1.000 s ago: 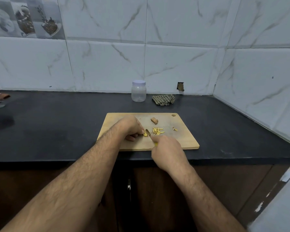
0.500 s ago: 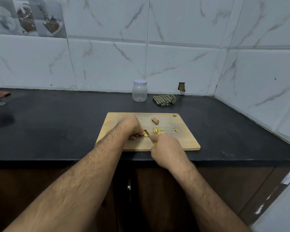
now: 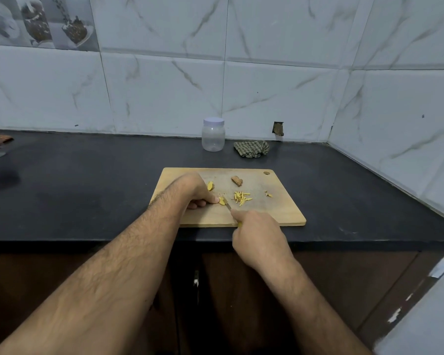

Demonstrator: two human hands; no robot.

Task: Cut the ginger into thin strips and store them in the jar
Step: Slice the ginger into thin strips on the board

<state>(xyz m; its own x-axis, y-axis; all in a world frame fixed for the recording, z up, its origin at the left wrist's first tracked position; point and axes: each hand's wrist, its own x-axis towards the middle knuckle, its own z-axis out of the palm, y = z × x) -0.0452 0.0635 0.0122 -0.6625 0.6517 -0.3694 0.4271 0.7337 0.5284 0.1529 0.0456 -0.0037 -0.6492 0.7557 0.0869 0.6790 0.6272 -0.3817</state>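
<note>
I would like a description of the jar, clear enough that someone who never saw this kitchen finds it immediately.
Look along the black counter to where it meets the marble-tiled wall, straight behind the wooden cutting board. There stands the jar, upright, just left of a crumpled checked cloth. It is the only clear plastic container there, empty-looking, with a pale lilac lid on.

Beyond the hands, white marble-patterned wall tiles (image 3: 280, 93) met in a corner to the right. A decorative tile (image 3: 40, 21) sat far up left, a small hole (image 3: 278, 128) broke the wall's base. The black table (image 3: 87, 190) ran wide; brown cabinet doors (image 3: 344, 290) stood below. Light was dim.
</note>
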